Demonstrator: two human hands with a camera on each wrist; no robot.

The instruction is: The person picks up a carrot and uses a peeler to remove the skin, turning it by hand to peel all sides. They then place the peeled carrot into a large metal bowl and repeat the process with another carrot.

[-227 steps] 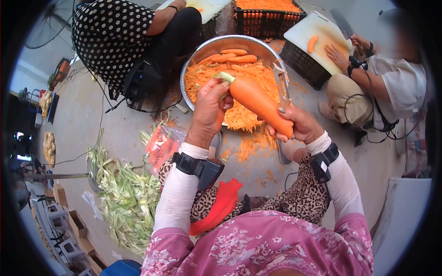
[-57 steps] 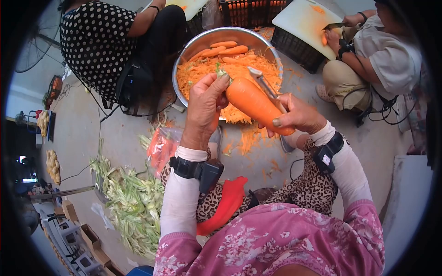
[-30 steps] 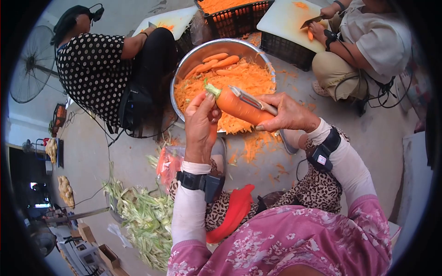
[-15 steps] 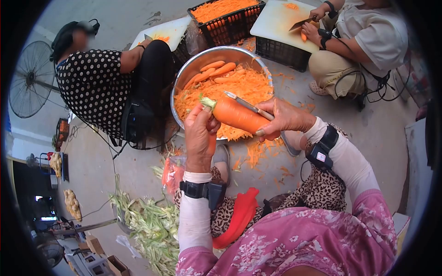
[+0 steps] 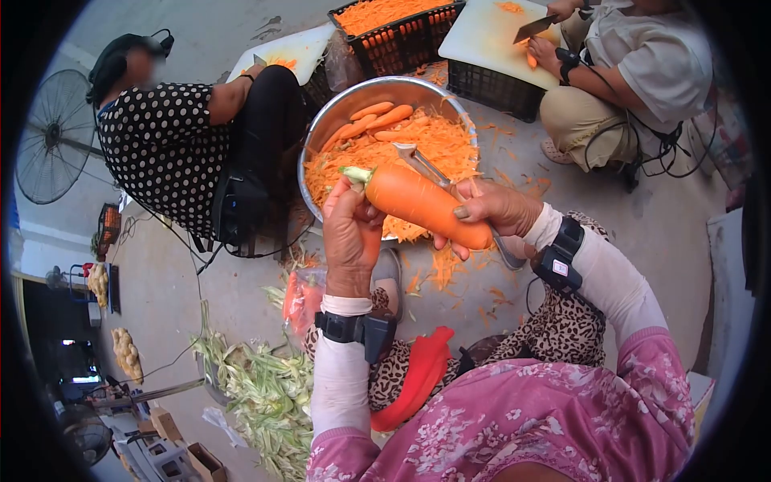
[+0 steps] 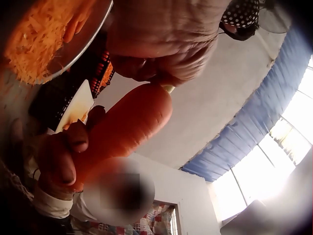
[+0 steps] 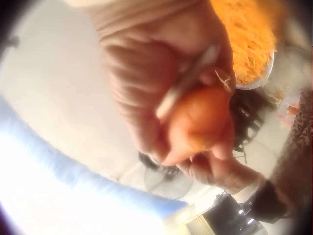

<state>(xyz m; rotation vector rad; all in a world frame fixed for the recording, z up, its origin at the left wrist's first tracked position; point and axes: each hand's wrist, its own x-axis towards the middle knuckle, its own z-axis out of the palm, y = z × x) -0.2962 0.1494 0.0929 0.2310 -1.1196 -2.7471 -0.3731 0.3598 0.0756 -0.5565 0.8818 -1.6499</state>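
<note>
In the head view a large peeled carrot is held slantwise over the near rim of a metal basin. My left hand pinches its leafy stem end between thumb and fingers. My right hand grips the thick lower end, thumb on top, and also holds a metal peeler whose head sticks up beyond the carrot. The left wrist view shows the carrot stretched between both hands. In the blurred right wrist view, the peeler handle lies across the right palm beside the carrot's end.
Carrot shreds and several whole carrots fill the basin. Two people sit across at cutting boards, one with a knife. A black crate of shreds stands behind. Corn husks and a bag of carrots lie lower left.
The view has tilted up from the lap. The peeler, which lay along the carrot, now stands away from its upper side. The right thumb has moved further over the carrot.
</note>
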